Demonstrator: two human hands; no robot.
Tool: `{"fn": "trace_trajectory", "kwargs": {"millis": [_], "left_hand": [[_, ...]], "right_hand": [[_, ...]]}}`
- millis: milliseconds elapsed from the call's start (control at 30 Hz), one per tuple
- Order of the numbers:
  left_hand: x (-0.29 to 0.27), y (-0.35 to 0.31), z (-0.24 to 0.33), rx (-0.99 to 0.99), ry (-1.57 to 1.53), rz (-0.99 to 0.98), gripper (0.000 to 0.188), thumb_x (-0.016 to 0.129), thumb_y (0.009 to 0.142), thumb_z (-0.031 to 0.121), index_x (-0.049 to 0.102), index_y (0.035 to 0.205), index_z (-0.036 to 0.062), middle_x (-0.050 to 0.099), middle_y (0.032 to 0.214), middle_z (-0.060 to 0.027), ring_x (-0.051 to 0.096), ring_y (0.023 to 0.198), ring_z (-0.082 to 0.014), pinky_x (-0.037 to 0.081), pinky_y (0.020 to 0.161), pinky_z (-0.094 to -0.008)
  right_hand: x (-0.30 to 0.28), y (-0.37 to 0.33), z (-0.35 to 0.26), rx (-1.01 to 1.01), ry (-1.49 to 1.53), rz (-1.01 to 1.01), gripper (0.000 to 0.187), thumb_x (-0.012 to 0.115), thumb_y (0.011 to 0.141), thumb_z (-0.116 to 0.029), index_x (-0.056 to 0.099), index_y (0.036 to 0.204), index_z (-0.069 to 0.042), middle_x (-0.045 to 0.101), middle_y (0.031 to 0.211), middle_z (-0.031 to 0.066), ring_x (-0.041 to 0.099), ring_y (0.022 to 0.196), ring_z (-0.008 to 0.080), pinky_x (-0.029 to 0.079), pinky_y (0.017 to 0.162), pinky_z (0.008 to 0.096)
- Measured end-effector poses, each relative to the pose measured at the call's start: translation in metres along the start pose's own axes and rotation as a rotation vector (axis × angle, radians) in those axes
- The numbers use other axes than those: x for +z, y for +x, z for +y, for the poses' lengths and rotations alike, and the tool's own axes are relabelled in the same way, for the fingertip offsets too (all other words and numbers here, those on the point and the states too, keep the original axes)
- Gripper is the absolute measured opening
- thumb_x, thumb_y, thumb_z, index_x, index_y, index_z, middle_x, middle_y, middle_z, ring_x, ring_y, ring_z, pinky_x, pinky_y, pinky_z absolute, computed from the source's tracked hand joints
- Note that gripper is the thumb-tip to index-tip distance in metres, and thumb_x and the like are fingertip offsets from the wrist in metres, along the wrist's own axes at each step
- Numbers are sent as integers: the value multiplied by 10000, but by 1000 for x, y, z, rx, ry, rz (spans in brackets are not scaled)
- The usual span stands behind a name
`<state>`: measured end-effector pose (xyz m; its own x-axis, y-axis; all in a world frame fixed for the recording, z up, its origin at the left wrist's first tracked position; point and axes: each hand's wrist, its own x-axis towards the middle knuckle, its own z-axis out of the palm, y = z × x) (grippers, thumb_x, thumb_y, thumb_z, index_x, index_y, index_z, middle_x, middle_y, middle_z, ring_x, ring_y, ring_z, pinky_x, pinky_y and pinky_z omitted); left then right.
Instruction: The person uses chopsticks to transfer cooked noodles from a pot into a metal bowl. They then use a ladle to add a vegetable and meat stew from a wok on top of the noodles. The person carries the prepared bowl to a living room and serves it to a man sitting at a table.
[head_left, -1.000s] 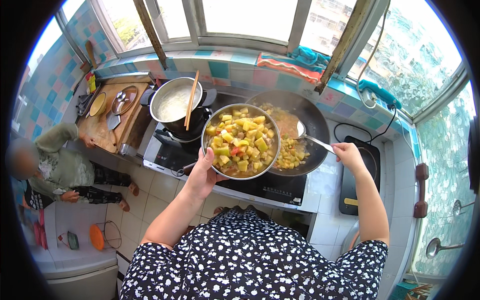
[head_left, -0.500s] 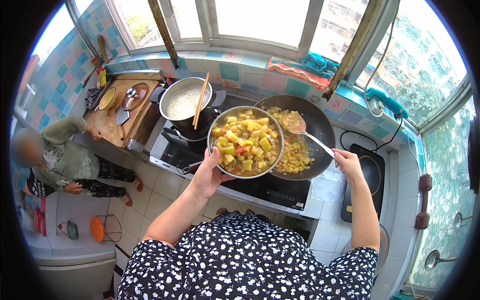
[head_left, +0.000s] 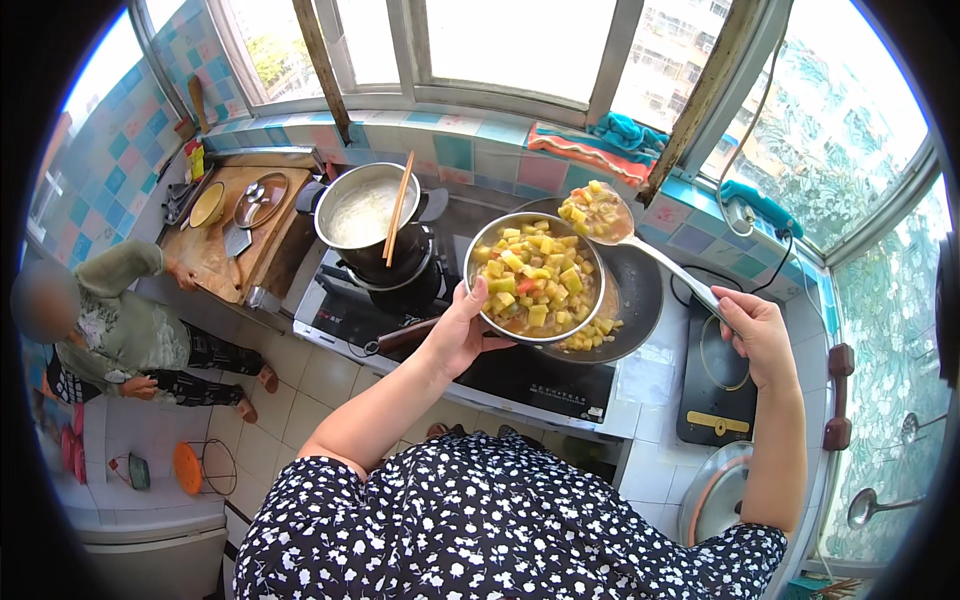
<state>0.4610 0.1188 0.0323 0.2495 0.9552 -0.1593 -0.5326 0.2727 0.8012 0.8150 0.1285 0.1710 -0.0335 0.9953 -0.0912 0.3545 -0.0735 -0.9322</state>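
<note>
The left hand [head_left: 468, 335] grips a metal bowl [head_left: 603, 283], its thumb hooked over the near left rim and its fingers underneath, partly hidden. The bowl is full of diced food [head_left: 530, 285], mostly yellow-green cubes with a few red bits, and it overlaps the left part of a dark wok [head_left: 642, 295]; whether the two touch cannot be told. The right hand [head_left: 755, 330] has its fingers and thumb closed around the end of a large spoon [head_left: 672, 265], whose heaped head is raised just beyond the bowl's far right rim. More of the diced mixture shows in the wok. To the left, a pot [head_left: 365, 172] holds something whitish, with a pair of chopsticks [head_left: 399, 212] laid across its right side. Right of the wok, a black hot plate [head_left: 705, 412] sits on the white-tiled counter [head_left: 645, 470]. At far left, another person [head_left: 135, 325] stands with one hand by a wooden cutting board [head_left: 205, 270], which carries a cleaver [head_left: 237, 240] and a yellow bowl [head_left: 207, 205].
</note>
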Motion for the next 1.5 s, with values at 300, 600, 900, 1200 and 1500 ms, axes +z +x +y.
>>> {"fn": "trace_trajectory", "kwargs": {"millis": [300, 600, 900, 1200, 1500], "left_hand": [[19, 24, -6, -7, 14, -35, 674, 511, 863, 560, 219, 1309, 148, 453, 1268, -104, 566, 1086, -245, 532, 806, -413], [15, 23, -8, 8, 22, -19, 685, 520, 857, 563, 220, 1311, 148, 426, 1301, -110, 533, 1131, -243, 496, 860, -457], [-13, -5, -5, 89, 62, 56, 694, 520, 870, 531, 197, 1346, 143, 421, 1296, -105, 530, 1139, -233, 553, 787, -411], [-16, -47, 0, 124, 28, 138, 707, 508, 863, 553, 210, 1356, 143, 406, 1319, -114, 529, 1143, -240, 564, 803, -425], [-23, -57, -2, 137, -1, 139, 680, 489, 871, 555, 222, 1358, 162, 443, 1298, -85, 529, 1146, -221, 565, 791, -395]], "right_hand": [[32, -55, 5, -277, -280, 135, 235, 622, 862, -101, 666, 1089, -55, 518, 628, -25, 460, 560, 66, 356, 502, 226], [23, -62, 15, -597, -678, 417, 257, 634, 844, -102, 668, 1099, -95, 482, 595, 16, 428, 498, 113, 341, 484, 236], [-5, 23, 69, -57, -716, 176, 222, 580, 843, -204, 697, 983, -79, 663, 726, 100, 617, 575, 156, 478, 604, 286], [54, 94, 113, -5, -500, 15, 270, 568, 842, -251, 694, 1020, -91, 642, 632, 57, 613, 599, 126, 468, 618, 275], [77, 113, 133, 139, 59, -121, 260, 580, 890, -153, 644, 1101, -15, 544, 621, -5, 409, 494, 47, 308, 459, 202]]}}
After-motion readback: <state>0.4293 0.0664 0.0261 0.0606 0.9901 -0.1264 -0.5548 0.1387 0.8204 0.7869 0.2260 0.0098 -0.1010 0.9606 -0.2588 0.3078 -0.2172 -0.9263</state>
